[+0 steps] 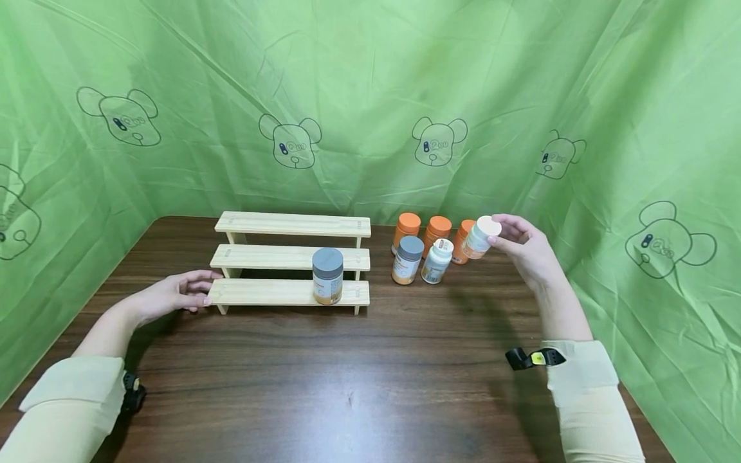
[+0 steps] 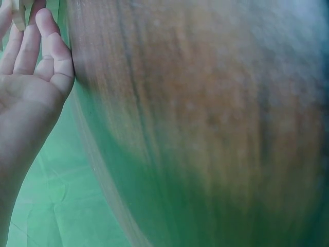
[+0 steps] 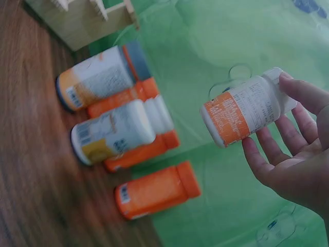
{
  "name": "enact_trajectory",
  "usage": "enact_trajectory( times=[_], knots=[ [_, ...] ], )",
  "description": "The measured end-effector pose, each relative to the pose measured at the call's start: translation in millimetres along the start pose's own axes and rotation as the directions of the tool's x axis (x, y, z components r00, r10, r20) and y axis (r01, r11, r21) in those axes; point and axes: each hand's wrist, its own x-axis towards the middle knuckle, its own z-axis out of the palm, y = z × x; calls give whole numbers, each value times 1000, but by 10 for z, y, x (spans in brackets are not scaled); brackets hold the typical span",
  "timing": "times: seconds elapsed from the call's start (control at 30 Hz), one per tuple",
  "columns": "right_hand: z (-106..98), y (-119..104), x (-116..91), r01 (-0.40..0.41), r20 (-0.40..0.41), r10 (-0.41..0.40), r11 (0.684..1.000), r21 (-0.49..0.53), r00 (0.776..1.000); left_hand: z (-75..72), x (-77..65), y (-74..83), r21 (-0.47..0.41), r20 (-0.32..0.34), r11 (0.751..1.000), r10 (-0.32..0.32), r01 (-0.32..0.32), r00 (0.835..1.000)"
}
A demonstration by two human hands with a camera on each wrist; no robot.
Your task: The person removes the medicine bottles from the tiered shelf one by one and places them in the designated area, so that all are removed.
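Observation:
My right hand pinches a white pill bottle with an orange and white label by its white cap, thumb on one side and fingers on the other. In the right wrist view the bottle is tilted, raised off the table beside the other bottles. At the left end of a three-step wooden rack, my left hand grips the lowest step's corner between thumb and fingers. The left wrist view shows only a bit of the rack's wood at the fingers. A grey-capped bottle stands upright on that lowest step, toward the right.
Right of the rack, several bottles stand on the brown table: an orange bottle and others like it at the back, with a grey-capped bottle and a white bottle in front. Green cloth hangs behind and at both sides.

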Motion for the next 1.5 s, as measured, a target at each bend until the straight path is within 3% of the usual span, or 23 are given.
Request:
enact_trajectory(
  times=[0.4, 0.73, 0.97, 1.5],
  knots=[
    [-239, 398, 24, -105, -60, 104, 994, -17, 993, 24, -10, 27, -5, -2, 1000, 21, -21, 1000],
    [-277, 698, 32, -194, -106, 189, 980, -40, 976, 11, -8, 12, 3, -15, 1000, -6, 6, 1000],
    [-272, 876, 12, -241, -137, 238, 971, 1, 961, -1, 0, -12, 14, -13, 1000, -16, 16, 1000],
    [-351, 1086, -14, -323, -121, 326, 945, 38, 938, -3, 1, -34, 16, -15, 1000, -19, 20, 1000]
  ],
)
